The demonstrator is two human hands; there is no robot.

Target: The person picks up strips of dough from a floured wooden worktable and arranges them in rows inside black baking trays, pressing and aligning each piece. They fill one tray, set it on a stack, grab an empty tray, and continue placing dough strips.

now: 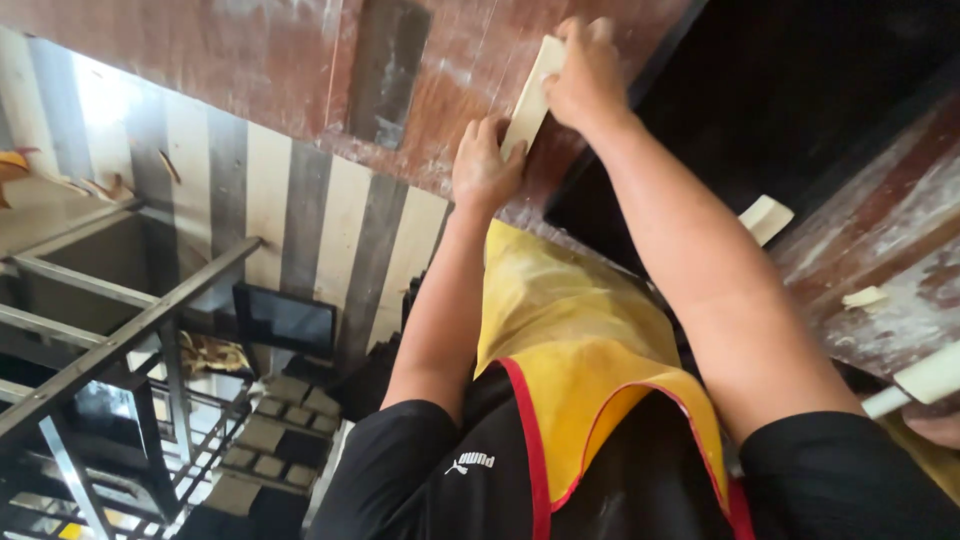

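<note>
My left hand (485, 165) and my right hand (588, 75) both hold a pale, flat strip (530, 100) against a reddish-brown wooden surface (300, 60) dusted with white powder. The right hand grips the strip's far end with curled fingers. Closing on its near end, the left hand covers that part. My forearms reach out from a black shirt and a yellow apron with red trim (570, 340).
Two small pale pieces (767, 218) (865, 296) lie on the worn wooden top at right, near a white rod (925, 380). A grey metal frame rack (120, 330) stands at lower left over a striped floor (320, 210), with a dark flat screen (285, 320) beside it.
</note>
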